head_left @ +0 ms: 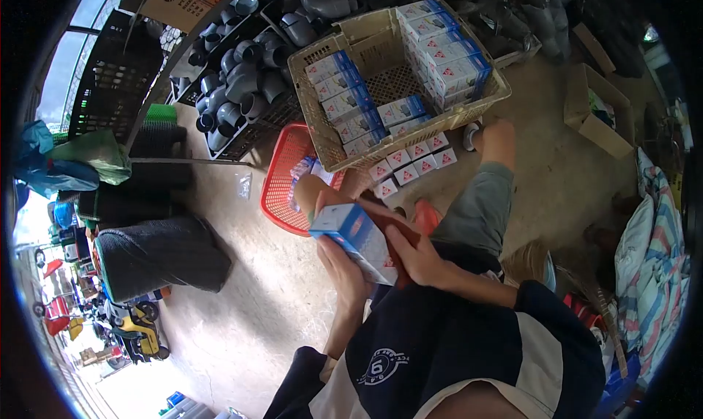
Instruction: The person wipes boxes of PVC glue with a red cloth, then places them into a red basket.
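My left hand (341, 271) is wrapped round the lower left side of a blue and white cardboard box (356, 236), held tilted in front of my chest. My right hand (417, 256) grips a reddish-brown flat piece (393, 227) that lies against the box's right side; whether it is cloth or something else I cannot make out. Beyond my hands, a red plastic basket (272, 192) holds several small packs. Several small white boxes (405, 176) with red marks stand in rows on the floor, beside a beige plastic crate (410, 135).
Stacks of blue and white boxes (447, 56) stand inside the crate. Grey pipe fittings (245, 82) fill black crates at the upper left. A dark mesh roll (161, 258) lies on the left. At the right are an open carton (599, 108) and a striped sack (648, 250).
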Demonstrator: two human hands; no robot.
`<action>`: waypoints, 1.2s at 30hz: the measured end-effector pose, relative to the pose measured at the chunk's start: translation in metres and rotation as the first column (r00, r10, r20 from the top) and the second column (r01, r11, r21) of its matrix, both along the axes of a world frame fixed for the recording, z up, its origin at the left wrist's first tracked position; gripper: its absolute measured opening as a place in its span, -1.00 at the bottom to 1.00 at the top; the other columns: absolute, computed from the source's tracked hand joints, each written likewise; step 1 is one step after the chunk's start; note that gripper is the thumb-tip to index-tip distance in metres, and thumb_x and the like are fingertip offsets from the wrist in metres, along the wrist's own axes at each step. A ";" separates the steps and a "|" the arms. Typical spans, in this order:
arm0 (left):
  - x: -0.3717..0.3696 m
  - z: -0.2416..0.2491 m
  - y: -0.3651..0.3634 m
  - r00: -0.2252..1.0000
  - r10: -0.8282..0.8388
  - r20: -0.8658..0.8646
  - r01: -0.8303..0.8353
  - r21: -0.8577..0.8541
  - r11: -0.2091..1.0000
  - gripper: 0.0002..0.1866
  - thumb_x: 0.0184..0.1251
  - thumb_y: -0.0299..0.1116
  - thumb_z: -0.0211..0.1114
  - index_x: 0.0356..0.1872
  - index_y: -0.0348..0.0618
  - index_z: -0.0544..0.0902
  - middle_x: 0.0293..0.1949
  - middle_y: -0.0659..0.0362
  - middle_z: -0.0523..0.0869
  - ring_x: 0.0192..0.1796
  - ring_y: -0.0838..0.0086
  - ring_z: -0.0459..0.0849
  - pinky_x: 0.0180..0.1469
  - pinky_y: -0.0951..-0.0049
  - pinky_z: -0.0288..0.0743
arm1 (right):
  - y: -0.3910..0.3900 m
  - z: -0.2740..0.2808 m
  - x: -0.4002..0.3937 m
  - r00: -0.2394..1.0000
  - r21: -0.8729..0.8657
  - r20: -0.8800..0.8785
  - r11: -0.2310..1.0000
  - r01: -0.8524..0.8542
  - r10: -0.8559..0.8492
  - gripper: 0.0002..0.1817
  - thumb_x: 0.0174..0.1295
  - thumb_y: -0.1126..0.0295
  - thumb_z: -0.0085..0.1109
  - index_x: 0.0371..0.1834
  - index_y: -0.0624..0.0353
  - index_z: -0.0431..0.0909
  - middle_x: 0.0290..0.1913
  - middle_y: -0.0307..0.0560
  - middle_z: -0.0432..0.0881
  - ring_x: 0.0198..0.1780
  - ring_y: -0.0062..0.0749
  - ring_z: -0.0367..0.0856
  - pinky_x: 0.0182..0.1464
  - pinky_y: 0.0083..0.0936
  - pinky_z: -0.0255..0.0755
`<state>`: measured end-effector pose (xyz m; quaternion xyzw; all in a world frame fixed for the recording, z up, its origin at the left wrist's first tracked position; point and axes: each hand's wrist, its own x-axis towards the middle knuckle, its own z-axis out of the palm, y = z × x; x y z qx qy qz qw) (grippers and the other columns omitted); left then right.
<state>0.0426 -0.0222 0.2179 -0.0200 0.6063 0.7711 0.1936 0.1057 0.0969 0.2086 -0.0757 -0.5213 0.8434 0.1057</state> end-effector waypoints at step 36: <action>0.001 -0.011 -0.052 0.852 -0.186 -0.489 -0.003 -0.359 0.933 0.02 -0.10 0.21 0.58 0.27 -0.38 0.42 -0.02 -0.07 0.64 0.00 0.06 0.69 0.05 0.18 0.57 | 0.022 0.038 -0.046 0.985 0.342 0.081 0.924 -0.170 0.151 -0.65 0.38 0.37 0.06 0.19 0.15 0.58 0.14 0.00 0.66 0.17 -0.18 0.65 0.28 -0.32 0.44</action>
